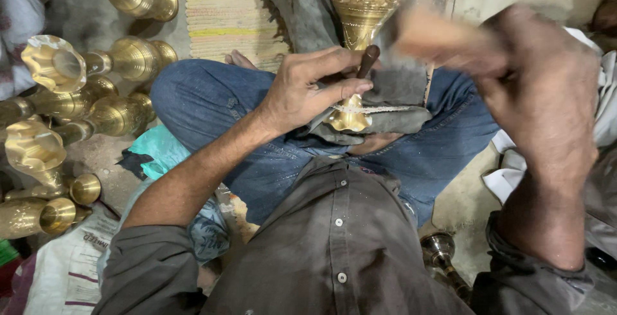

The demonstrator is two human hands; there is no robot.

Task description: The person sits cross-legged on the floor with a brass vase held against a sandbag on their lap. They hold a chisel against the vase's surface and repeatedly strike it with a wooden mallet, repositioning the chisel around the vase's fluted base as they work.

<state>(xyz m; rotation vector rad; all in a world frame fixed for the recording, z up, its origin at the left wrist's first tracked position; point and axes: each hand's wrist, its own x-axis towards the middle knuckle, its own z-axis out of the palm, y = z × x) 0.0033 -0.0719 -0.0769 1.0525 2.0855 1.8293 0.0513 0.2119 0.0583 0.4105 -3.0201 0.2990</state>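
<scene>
Left hand [308, 90] gripping dark punch [368, 60] on brass vase [363, 7]; right hand [533, 90] around blurred mallet [437, 35].

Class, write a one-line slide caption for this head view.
Left hand steadies a dark tool on a brass vase; raised right hand grips a blurred wooden handle.

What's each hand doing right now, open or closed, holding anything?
Left hand: closed on a dark chisel against the brass vase.
Right hand: closed on a blurred wooden mallet.

Left hand [308, 90] curled low over the lap, fingers pinched; right hand [546, 90] raised high, fisted, blurred.
</scene>
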